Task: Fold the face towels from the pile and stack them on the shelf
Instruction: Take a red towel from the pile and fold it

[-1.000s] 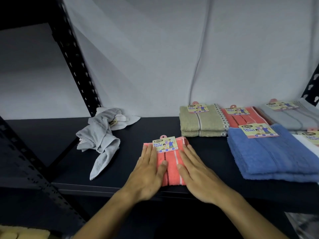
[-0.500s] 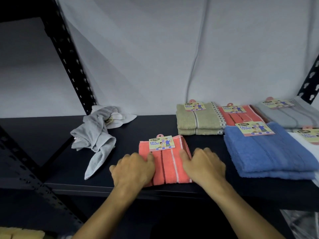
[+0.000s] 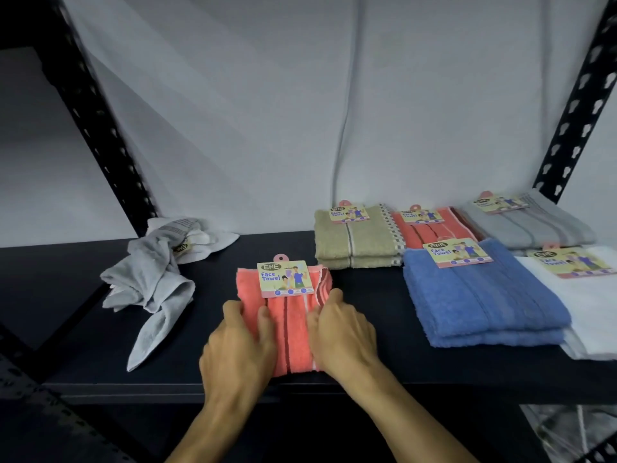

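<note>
A folded coral face towel [image 3: 289, 332] with a paper label lies near the front edge of the dark shelf [image 3: 384, 369]. My left hand [image 3: 238, 349] grips its left side, fingers curled under the edge and thumb on top. My right hand [image 3: 340, 332] grips its right side the same way. To the left lies the pile: crumpled grey and white towels [image 3: 153, 279]. On the right stand folded towels: olive [image 3: 354, 243], coral [image 3: 434, 227], grey [image 3: 531, 222], blue [image 3: 477, 295] and white [image 3: 591, 305].
A black perforated upright [image 3: 100, 128] rises at the back left, another [image 3: 577, 105] at the back right. A white sheet hangs behind the shelf. Bare shelf lies between the coral towel and the folded stacks.
My hands went from lying flat on the coral towel to curling round its two sides. The towel now sits narrower between them.
</note>
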{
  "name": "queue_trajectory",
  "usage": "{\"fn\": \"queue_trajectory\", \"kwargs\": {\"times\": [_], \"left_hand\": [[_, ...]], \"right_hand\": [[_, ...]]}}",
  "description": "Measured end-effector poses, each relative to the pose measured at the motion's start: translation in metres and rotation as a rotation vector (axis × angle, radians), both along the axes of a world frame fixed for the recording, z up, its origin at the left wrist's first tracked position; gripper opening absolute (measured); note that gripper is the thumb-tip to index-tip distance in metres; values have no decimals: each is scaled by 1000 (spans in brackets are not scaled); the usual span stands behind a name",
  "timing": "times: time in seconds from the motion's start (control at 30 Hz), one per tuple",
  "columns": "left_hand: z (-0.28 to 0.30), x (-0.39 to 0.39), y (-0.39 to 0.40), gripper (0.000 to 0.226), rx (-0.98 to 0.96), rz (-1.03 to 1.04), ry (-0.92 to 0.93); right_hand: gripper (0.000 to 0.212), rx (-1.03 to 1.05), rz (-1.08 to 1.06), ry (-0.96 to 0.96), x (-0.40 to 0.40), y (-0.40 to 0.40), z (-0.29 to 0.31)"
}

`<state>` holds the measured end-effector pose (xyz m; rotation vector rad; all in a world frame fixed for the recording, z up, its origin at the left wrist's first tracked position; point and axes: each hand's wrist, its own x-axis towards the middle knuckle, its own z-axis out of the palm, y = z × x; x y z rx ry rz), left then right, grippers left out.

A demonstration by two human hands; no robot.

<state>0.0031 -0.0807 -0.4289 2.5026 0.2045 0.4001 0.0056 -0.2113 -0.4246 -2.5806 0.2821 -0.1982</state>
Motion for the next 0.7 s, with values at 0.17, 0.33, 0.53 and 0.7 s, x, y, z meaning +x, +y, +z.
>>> {"fn": "queue_trajectory", "kwargs": {"times": [0.17, 0.33, 0.53, 0.7], "left_hand": [[36, 3, -26, 35, -72, -53, -163], [68, 35, -96, 31, -144, -185, -174], [84, 101, -197, 33, -160, -373, -104], [80, 144, -247, 38, -27, -377, -33]], "right_hand": [[29, 65, -15, -99, -10, -38, 32], [34, 33, -161, -344, -1, -113, 75], [32, 98, -261, -362, 51, -225, 93], [34, 84, -234, -207, 93, -280, 72]]}}
